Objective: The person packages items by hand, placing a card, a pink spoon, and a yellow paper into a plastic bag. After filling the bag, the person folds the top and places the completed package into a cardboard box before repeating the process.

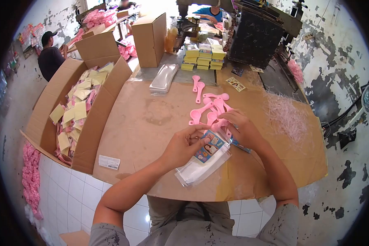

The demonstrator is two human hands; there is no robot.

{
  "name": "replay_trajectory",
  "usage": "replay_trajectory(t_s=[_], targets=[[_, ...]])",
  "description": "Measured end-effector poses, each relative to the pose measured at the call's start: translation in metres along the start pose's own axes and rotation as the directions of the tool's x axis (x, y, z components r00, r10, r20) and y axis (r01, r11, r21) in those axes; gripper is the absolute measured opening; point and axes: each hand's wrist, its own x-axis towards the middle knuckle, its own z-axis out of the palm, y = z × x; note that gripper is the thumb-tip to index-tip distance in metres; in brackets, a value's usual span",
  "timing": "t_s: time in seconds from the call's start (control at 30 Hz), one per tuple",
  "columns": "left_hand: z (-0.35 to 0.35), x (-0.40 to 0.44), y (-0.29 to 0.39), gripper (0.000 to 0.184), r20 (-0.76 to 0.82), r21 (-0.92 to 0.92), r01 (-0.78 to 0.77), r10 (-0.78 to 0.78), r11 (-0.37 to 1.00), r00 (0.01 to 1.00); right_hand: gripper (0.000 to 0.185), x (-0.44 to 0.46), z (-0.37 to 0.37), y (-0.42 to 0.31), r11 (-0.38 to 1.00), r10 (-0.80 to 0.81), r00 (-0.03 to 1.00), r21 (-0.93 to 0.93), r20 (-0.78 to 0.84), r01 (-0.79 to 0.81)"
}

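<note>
My left hand [186,145] pinches a blue printed card [210,146] between thumb and fingers, at the mouth of a clear plastic bag. Below it, more clear plastic bags [199,170] lie in a stack near the table's front edge. My right hand [246,129] is bent over the near side of a pile of pink measuring spoons [196,115], its fingers closed round a pink spoon next to the card. Part of that spoon is hidden by the fingers. Another blue card [242,146] shows beneath my right wrist.
An open carton [98,135] of packed pink pieces with pale cards stands at the left. Card stacks [204,55], more clear bags [164,78] and a dark machine box [255,35] are at the back. Shredded plastic [289,117] lies right. A person [51,59] is far left.
</note>
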Motion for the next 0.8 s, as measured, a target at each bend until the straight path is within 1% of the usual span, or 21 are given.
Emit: replay_trajectory(t_s=[0.1, 0.2, 0.3, 0.33, 0.37, 0.4, 0.5, 0.6, 0.7, 0.8], targets=[[-0.003, 0.001, 0.003, 0.045, -0.031, -0.004, -0.019, 0.019, 1.000, 0.999, 0.028, 0.006, 0.007, 0.017, 0.963, -0.174, 0.977, -0.184, 0.127, 0.195], [-0.007, 0.001, 0.001, 0.047, -0.016, 0.009, -0.064, 0.064, 0.998, 0.998, 0.029, 0.009, 0.006, 0.015, 0.958, -0.170, 0.979, -0.215, 0.115, 0.191], [-0.005, 0.000, 0.003, 0.044, -0.013, -0.033, -0.082, 0.081, 0.996, 0.997, 0.030, 0.010, -0.004, 0.005, 0.988, -0.090, 0.995, -0.129, -0.034, 0.085], [-0.004, 0.000, 0.004, 0.043, -0.014, -0.026, -0.073, 0.073, 0.997, 0.997, 0.031, 0.010, -0.006, 0.002, 0.987, 0.020, 0.989, 0.158, -0.145, 0.003], [-0.004, 0.000, 0.004, 0.041, -0.015, -0.020, -0.063, 0.063, 0.998, 0.998, 0.033, 0.009, -0.006, -0.002, 0.898, 0.157, 0.964, 0.438, -0.216, -0.048], [-0.003, 0.000, 0.003, 0.039, -0.015, -0.015, -0.053, 0.052, 0.999, 0.999, 0.034, 0.009, -0.006, -0.006, 0.727, 0.308, 0.920, 0.683, -0.241, -0.064], [-0.001, -0.001, -0.004, 0.034, -0.003, -0.053, -0.010, 0.010, 0.999, 1.000, 0.042, 0.014, -0.023, -0.039, 0.577, 0.422, 0.880, 0.813, -0.216, -0.077], [-0.003, 0.000, -0.012, 0.031, 0.036, -0.066, -0.021, 0.024, 0.998, 0.999, 0.045, 0.010, -0.018, -0.041, 0.519, 0.421, 0.892, 0.850, -0.163, -0.090], [-0.003, 0.000, -0.008, 0.029, 0.051, -0.104, -0.029, 0.034, 0.994, 0.998, 0.045, 0.009, -0.013, -0.042, 0.442, 0.496, 0.859, 0.888, -0.124, -0.126], [-0.002, -0.001, -0.004, 0.028, 0.044, -0.082, -0.028, 0.032, 0.996, 0.999, 0.043, 0.007, -0.009, -0.035, 0.423, 0.534, 0.839, 0.892, -0.103, -0.160]])
